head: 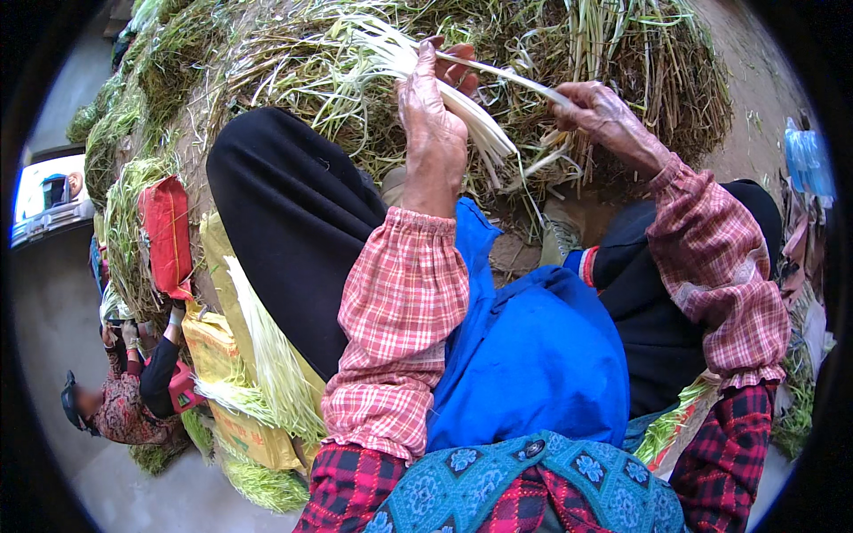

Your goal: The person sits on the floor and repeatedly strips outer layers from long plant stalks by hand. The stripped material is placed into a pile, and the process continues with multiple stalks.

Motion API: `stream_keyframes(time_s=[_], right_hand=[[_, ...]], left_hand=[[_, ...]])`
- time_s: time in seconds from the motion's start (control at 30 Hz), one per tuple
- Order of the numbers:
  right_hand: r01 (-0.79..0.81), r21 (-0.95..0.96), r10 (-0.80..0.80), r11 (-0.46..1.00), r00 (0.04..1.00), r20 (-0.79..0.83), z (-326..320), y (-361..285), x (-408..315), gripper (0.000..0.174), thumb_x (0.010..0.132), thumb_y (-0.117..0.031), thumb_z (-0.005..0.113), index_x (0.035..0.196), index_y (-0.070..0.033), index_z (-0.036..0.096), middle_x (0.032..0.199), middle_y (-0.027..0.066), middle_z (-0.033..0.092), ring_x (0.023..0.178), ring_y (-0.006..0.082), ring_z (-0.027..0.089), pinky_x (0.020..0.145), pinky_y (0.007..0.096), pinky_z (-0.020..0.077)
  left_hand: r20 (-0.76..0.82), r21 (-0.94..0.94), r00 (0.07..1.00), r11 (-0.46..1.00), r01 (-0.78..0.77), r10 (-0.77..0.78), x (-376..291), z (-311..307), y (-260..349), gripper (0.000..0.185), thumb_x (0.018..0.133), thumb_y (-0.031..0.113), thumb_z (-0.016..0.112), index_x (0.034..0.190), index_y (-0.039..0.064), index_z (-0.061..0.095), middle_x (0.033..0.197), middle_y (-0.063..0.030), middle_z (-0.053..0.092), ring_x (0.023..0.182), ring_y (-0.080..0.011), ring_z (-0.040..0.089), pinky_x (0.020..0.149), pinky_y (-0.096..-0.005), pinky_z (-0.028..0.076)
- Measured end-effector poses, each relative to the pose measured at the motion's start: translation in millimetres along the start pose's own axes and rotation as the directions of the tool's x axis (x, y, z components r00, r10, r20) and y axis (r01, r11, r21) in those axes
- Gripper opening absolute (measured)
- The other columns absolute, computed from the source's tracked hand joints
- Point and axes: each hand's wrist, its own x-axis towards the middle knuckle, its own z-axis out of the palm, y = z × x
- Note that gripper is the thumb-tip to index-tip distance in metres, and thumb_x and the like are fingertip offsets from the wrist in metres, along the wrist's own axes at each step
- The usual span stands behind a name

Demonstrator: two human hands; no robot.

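My left hand [430,123] is wrapped around a bundle of pale, peeled-looking vegetable stalks [483,126], with their leafy ends [376,43] fanning out to the upper left. A single white stalk [510,76] runs from that hand across to my right hand [600,116], whose thumb and fingers pinch its thicker end. Thin strips of leaf or skin dangle below the bundle. Beneath both hands lies a heap of loose green and straw-coloured stalks and trimmings [533,36].
Sorted pale stalks [273,353] lie on yellow woven sacks [230,426] at left, near a red sack [166,233]. Another person [130,406] sits farther left with stalks in hand. A large bunch of unsorted stalks [666,86] rests at upper right. Blue plastic [808,160] stands at the right edge.
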Motion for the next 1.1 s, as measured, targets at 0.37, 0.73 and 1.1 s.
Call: stream_keyframes(time_s=[0.37,0.73,1.1], right_hand=[[-0.067,0.547,-0.047,0.834,0.980,0.192,22,-17,0,0.030,0.087,-0.020,0.044,0.110,-0.003,0.051,0.065,-0.0019,0.053,0.048,0.0025,0.048,0.038,0.0159,0.0372],[-0.121,-0.907,-0.162,0.404,0.966,-0.201,-10,68,32,0.016,0.082,-0.016,0.047,0.097,-0.014,0.055,0.064,0.0101,0.061,0.058,0.0256,0.061,0.048,0.0365,0.0456],[-0.370,-0.766,-0.143,0.525,0.850,-0.508,-41,66,21,0.026,0.079,-0.033,0.058,0.088,-0.010,0.050,0.075,0.0079,0.058,0.065,0.0232,0.060,0.055,0.0331,0.0464]], left_hand=[[-0.051,-0.007,0.998,0.999,0.048,-0.048,-1,10,-28,0.022,0.092,0.027,0.044,0.101,0.007,0.048,0.077,-0.0097,0.062,0.064,-0.0169,0.058,0.055,-0.0294,0.048],[0.014,-0.232,0.976,0.949,0.215,-0.217,4,9,-29,0.019,0.092,0.024,0.046,0.097,0.006,0.050,0.058,0.0029,0.039,0.045,-0.0078,0.035,0.040,-0.0214,0.029],[-0.004,-0.230,0.970,0.944,0.235,-0.243,2,5,-27,0.021,0.091,0.019,0.047,0.102,0.001,0.046,0.061,0.0011,0.038,0.052,-0.0086,0.036,0.044,-0.0222,0.029]])
